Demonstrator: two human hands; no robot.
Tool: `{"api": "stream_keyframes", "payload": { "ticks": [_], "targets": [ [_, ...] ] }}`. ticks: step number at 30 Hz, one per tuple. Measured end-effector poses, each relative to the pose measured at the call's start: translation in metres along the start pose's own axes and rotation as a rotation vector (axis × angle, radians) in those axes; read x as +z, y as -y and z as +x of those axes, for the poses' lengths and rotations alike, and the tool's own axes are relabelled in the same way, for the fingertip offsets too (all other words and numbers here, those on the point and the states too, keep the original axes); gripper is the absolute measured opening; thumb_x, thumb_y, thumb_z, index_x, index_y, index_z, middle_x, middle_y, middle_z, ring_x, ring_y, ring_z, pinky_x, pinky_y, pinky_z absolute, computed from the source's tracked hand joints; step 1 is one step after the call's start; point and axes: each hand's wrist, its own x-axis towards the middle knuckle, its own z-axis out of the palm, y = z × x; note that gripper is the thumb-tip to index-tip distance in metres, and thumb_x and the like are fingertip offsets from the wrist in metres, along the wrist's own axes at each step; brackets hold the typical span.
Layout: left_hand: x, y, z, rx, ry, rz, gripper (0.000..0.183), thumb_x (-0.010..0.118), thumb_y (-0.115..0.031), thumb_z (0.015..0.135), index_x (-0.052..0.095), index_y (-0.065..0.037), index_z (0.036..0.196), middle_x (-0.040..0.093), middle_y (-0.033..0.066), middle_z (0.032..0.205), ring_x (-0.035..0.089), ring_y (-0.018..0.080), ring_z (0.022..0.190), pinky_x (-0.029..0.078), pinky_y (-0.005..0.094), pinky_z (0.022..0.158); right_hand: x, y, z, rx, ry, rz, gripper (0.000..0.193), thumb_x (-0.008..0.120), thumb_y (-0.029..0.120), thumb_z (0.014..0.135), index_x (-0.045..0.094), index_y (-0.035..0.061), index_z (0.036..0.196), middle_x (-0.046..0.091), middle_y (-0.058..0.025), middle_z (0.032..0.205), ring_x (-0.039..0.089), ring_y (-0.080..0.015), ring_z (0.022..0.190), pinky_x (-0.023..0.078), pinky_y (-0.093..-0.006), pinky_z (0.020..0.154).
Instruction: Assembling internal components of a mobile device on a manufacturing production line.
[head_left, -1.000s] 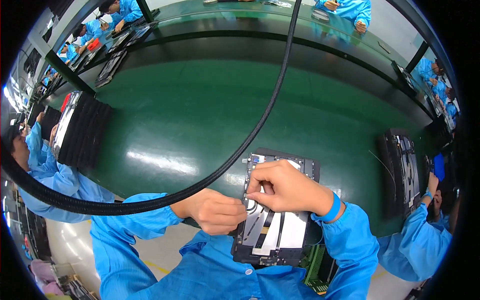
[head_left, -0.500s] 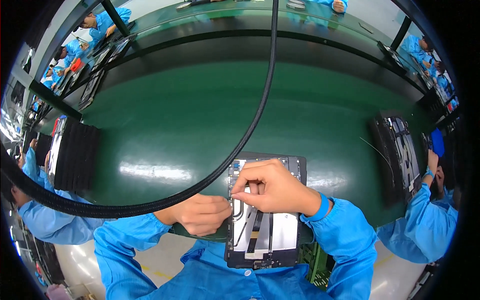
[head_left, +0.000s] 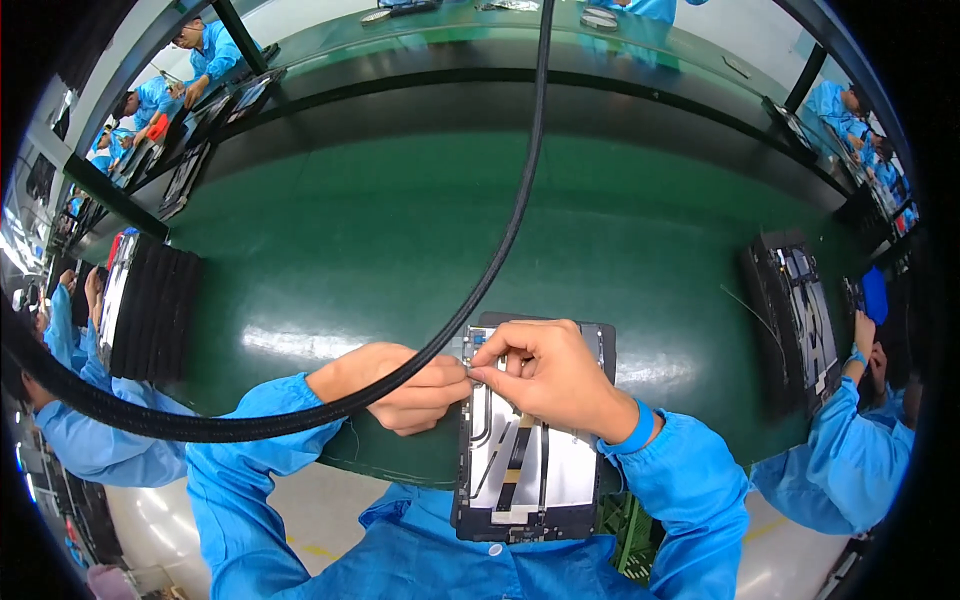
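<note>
An opened flat device (head_left: pixel 570 475) with a dark frame and a white inner panel lies at the near side of the desk (head_left: pixel 400 220), its near end reaching past the desk's near edge. The left hand (head_left: pixel 412 388) is at its left edge, toward the far end, with thumb and forefinger drawn together and the other fingers curled. The right hand (head_left: pixel 548 372) reaches over the device from the right, its thumb and forefinger bent into a pinch beside the left hand's fingertips. I cannot tell whether either hand's fingers grasp something small there or merely meet. A blue wristband (head_left: pixel 636 425) circles the right wrist. A thick black cable (head_left: pixel 230 428) curves across the view in front of the left forearm. At the left of the desk stands a stack of black panels (head_left: pixel 155 312); at the right is another stack (head_left: pixel 812 310), with exposed inner parts. A co-worker's blue sleeve (head_left: pixel 840 465) shows beyond it.
</note>
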Motion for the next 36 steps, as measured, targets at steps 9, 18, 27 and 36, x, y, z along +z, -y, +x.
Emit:
{"api": "stream_keyframes", "payload": {
  "ticks": [9,18,27,36],
  "targets": [
    [0.001,-0.036,-0.004,-0.421,-0.070,-0.183,0.023,0.073,-0.011,0.071,0.073,0.006,0.087,0.078,0.0255,0.119,0.080,0.0362,0.102,0.069,0.0431,0.090,-0.005,0.005,0.002,0.040,0.011,0.042,0.021,0.079,0.000,0.091,0.078,-0.0003,0.112,0.082,-0.0113,0.089,0.075,-0.0109,0.073,0.057,-0.0271,0.064],
    [0.006,-0.038,0.001,-0.410,-0.093,-0.105,0.030,0.074,-0.010,0.069,0.075,0.007,0.094,0.077,0.0243,0.122,0.079,0.0357,0.102,0.068,0.0419,0.089,-0.005,0.008,0.004,0.061,0.047,0.008,0.025,0.078,-0.001,0.091,0.076,-0.0007,0.116,0.081,-0.0107,0.086,0.072,-0.0109,0.069,0.057,-0.0278,0.063],
    [0.005,-0.035,0.005,-0.419,-0.047,-0.079,0.027,0.076,-0.012,0.069,0.074,0.006,0.089,0.077,0.0224,0.117,0.079,0.0352,0.099,0.067,0.0418,0.089,0.000,0.002,0.005,-0.001,0.015,-0.010,0.025,0.078,0.000,0.093,0.075,-0.0007,0.118,0.080,-0.0096,0.084,0.071,-0.0101,0.068,0.055,-0.0276,0.062],
    [0.009,-0.029,0.000,-0.468,-0.058,-0.042,0.026,0.072,-0.015,0.062,0.076,0.005,0.079,0.080,0.0225,0.106,0.081,0.0348,0.097,0.068,0.0423,0.081,-0.025,0.001,-0.018,-0.101,-0.197,0.117,0.036,0.075,-0.003,0.098,0.070,-0.0018,0.134,0.066,-0.0106,0.125,0.068,-0.0086,0.087,0.056,-0.0238,0.070]
  ]
}}
